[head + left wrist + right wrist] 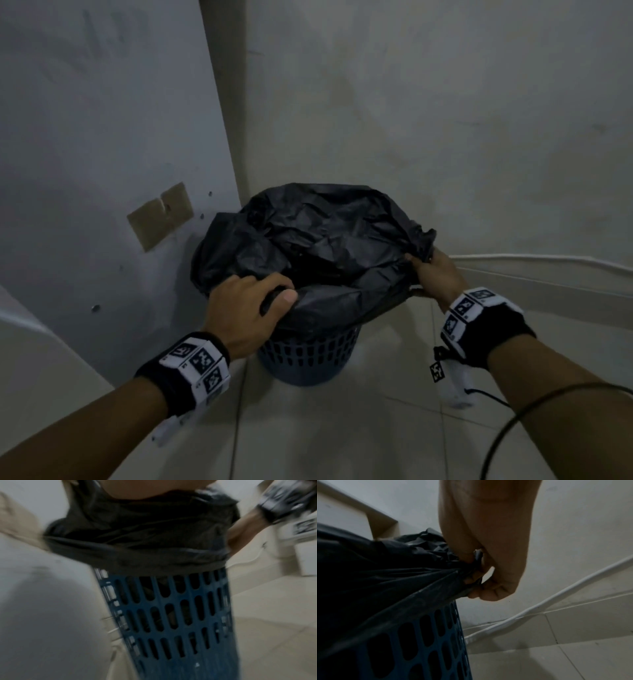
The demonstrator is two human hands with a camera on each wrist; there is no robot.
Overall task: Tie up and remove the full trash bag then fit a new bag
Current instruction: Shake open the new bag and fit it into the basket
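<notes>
Seen from the head view: black trash bag (318, 240) crumpled and draped over the rim of a blue slotted bin (308, 356) on the tiled floor (342, 428) in a corner. Left hand (246, 311) curled around the near edge of the bag; right hand (435, 274) pinching the right edge. Only in the right wrist view: bunched plastic gathered between curled fingers (489, 592), pulled taut. Left wrist view blurred, bin slots dark.

Left hand (246, 308) (thumb forward) and right hand (434, 274): fingers curled, gripping.
</notes>
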